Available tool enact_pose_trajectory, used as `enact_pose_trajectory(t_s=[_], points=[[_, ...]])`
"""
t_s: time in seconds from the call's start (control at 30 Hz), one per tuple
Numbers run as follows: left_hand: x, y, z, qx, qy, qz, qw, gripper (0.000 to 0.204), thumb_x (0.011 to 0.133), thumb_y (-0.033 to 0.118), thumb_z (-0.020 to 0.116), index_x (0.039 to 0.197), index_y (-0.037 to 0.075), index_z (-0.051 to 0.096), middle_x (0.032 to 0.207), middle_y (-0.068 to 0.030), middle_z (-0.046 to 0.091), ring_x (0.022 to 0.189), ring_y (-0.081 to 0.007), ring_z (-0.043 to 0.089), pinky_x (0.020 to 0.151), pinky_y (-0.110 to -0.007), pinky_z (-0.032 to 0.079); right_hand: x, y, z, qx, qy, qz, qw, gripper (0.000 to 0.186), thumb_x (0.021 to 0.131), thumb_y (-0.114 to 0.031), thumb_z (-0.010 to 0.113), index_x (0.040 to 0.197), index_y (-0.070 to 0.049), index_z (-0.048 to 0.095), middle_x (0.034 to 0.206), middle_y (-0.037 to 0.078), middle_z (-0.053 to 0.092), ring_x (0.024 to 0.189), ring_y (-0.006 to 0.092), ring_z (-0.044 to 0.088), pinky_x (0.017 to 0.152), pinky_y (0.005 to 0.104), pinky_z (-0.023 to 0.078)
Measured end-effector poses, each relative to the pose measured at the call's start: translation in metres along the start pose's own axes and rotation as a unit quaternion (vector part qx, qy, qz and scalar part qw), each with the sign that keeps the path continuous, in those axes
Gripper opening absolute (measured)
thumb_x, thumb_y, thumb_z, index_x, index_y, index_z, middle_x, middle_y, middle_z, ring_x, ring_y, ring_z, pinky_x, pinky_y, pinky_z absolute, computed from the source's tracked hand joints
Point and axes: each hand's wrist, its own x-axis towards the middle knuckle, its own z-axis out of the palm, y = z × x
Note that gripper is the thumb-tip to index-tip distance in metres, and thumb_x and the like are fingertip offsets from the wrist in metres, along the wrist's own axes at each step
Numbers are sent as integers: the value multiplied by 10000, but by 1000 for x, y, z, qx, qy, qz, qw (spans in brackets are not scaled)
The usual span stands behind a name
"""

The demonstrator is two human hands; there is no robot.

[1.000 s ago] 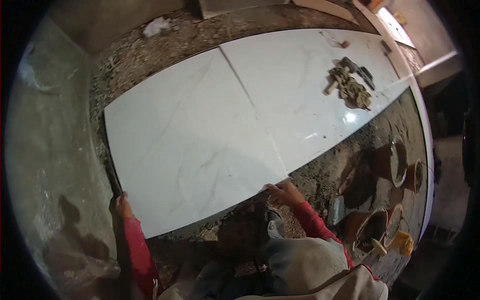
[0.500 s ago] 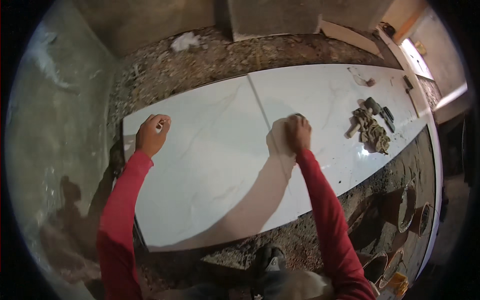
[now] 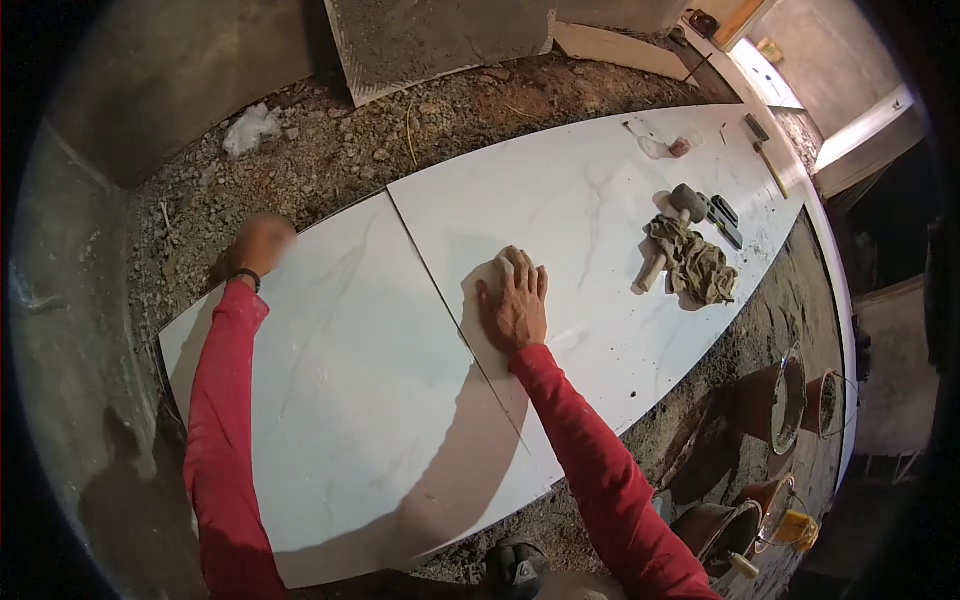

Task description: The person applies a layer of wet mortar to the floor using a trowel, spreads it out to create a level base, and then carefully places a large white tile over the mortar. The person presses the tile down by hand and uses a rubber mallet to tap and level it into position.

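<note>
Much looked done to my eye: a large, white, faintly veined left slab point(image 3: 320, 340) lay flat on the ground, and a matching glossy white right slab point(image 3: 590, 200) lay alongside it, their facing edges nearly meeting. What looked less finished was the seam: a thin dark line ran between the two, plainest at the far end and fainter toward the person's feet, and past the far edges a strip of brown, stony rubble point(image 3: 360, 150) showed. The person's bare left hand point(image 3: 260, 245), below which a dark band point(image 3: 244, 276) circled the wrist, was at the left slab's far edge, so blurred that I could not tell how far its fingers were open or whether they gripped the edge. The bare right hand point(image 3: 517, 305) appeared to rest palm down on the right slab, just beside the seam, its fingers loosely spread and nothing in its grasp. Farther over on that same slab, a black-headed mallet point(image 3: 688, 202) lay against a crumpled olive-brown cloth point(image 3: 703, 268), with a slim black tool point(image 3: 724, 220) near them. Rust-brown buckets point(image 3: 768, 400) stood on the dirt beyond the right slab's near edge.
</note>
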Motion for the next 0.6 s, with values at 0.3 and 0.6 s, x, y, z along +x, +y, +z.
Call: enact_pose_trajectory(t_s=[0.3,0.6], points=[[-5,7,-4,-176,239,2,955,361,981,371,439,983,42,588,832,-159,652,742,-352,611,640,-423,457,1,-6,-9,-21,-28,1,999,523,907,-388,485,1300,-47,434,1420,143,358,1348,301,284,1128,503,191],[-40,-3,-17,-141,189,12,972,334,937,364,549,984,45,638,861,-142,656,783,-293,625,704,-380,485,1,-6,-6,-8,-21,3,1000,523,907,-383,488,1289,-29,445,1402,150,385,1346,309,292,1131,496,180]])
